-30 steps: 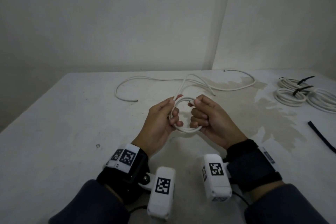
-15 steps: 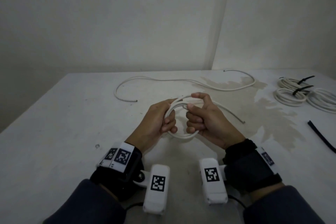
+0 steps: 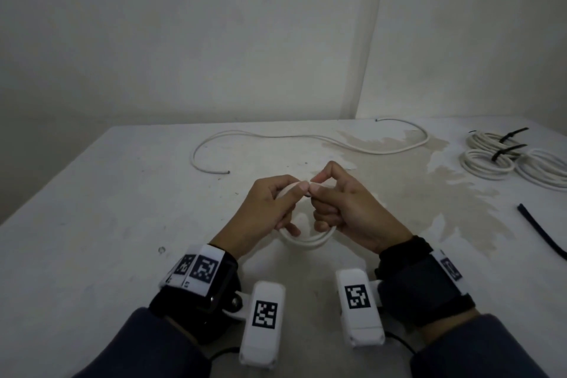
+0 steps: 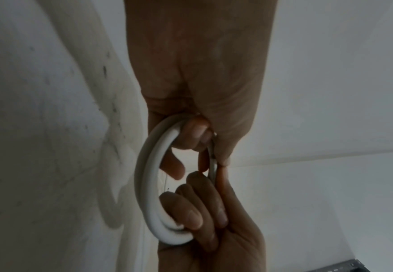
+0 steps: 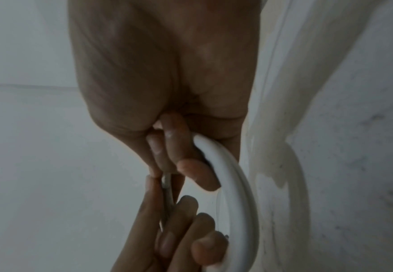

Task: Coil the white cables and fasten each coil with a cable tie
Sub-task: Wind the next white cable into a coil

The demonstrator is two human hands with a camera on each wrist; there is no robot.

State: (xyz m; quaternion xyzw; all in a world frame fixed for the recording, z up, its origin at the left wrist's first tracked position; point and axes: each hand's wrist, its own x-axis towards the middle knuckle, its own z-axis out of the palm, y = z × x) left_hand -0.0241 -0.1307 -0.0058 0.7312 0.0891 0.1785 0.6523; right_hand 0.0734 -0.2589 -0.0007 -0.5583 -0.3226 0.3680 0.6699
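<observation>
Above the middle of the pale table (image 3: 92, 224), both hands are up and working one small white coil (image 3: 306, 244). The left hand (image 3: 270, 212) has its fingers curled through the ring and its thumb clamped on the top strand; the right hand (image 3: 349, 212) mirrors it, fingers hooked round the far side, thumb and forefinger pinching the top where the two thumbs nearly meet. The coil hangs clear of the tabletop, its lower arc showing between the wrists.

Round the edges now: a loose white cable (image 3: 306, 136) snakes across the far side of the table, one cut end curling back at the left, the other running off near the wall corner. Off to the right, well apart from the hands, lie finished coils (image 3: 487, 159), stacked rings of white cord cinched with black cable ties (image 3: 509, 149). A spare black tie (image 3: 543, 233) lies flat and straight by the right edge. A broad tan stain (image 3: 429, 187) spreads over the surface between the hands and those coils (blotchy, ragged-edged). Nothing sits between the hands and the spare tie.

From the left wrist, the coil (image 4: 148, 184) reads as two or three smooth, round, matte strands lying side by side, a neat oval. The left fingers (image 4: 195, 132) wrap one end, the other hand's fingers the opposite end. The right wrist view shows the same glossy-smooth cord (image 5: 235, 184) arcing past the knuckles, with its shadow on the speckled table behind.
</observation>
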